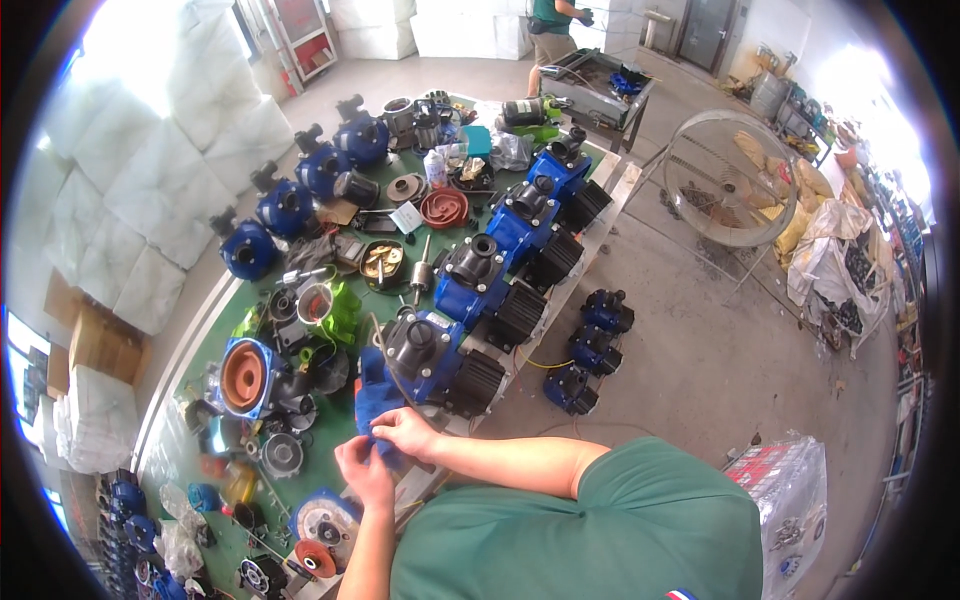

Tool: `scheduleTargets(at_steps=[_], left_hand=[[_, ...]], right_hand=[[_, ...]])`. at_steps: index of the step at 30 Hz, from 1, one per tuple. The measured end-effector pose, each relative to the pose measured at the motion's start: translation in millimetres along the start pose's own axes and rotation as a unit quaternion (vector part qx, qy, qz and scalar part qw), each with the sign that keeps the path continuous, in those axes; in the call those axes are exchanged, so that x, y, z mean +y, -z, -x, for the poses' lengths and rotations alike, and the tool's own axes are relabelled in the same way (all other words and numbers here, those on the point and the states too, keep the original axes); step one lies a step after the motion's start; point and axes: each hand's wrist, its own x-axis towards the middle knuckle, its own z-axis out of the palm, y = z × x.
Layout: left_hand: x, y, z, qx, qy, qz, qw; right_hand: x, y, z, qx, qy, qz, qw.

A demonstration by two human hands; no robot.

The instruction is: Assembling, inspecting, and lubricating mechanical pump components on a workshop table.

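My left hand (366, 474) and my right hand (404, 431) meet at the near edge of the green-topped bench, both with fingers pinched closed. What sits between the fingertips is too small to make out. Just beyond them lies a blue, cloth-like piece (374, 388), partly covered by my hands. Beside it stands the nearest blue pump (428, 350) with a black ribbed motor end (474, 384). A thin cable (393, 372) curves down from near this pump toward my right hand. Close to my left forearm is an opened pump body (326, 522) with a reddish-brown disc (314, 560).
Several blue pumps (468, 280) line the bench's right side, others (285, 208) its far left. Loose housings, a red impeller (444, 208) and a tray of brass parts (382, 264) crowd the middle. Three pumps (596, 349) and a large fan (730, 180) stand on the floor. A person (552, 35) stands far back.
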Motion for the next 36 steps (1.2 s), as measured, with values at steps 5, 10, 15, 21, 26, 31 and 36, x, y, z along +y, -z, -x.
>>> scheduleTargets(at_steps=[5,10,15,21,26,31,36], left_hand=[[-3,6,-2,-0.005,-0.084,-0.121,0.989],[6,7,-3,-0.017,-0.012,-0.074,0.997],[-5,11,-4,-0.071,0.041,-0.008,0.997],[0,13,-6,-0.076,0.051,-0.024,0.996],[6,16,-12,-0.088,0.033,-0.034,0.995],[-12,25,-5,-0.061,0.145,0.100,0.983],[5,51,4,-0.017,0.246,0.272,0.930]], right_hand=[[-3,0,6,-0.004,0.025,0.030,0.999],[-13,-2,19,-0.007,0.119,0.114,0.986],[-19,1,21,0.012,0.222,0.285,0.932],[-21,0,20,0.007,0.245,0.317,0.916],[-23,0,19,-0.017,0.242,0.304,0.921],[-32,-16,21,0.008,0.266,0.296,0.917],[-102,-27,3,0.076,0.211,0.198,0.954]])
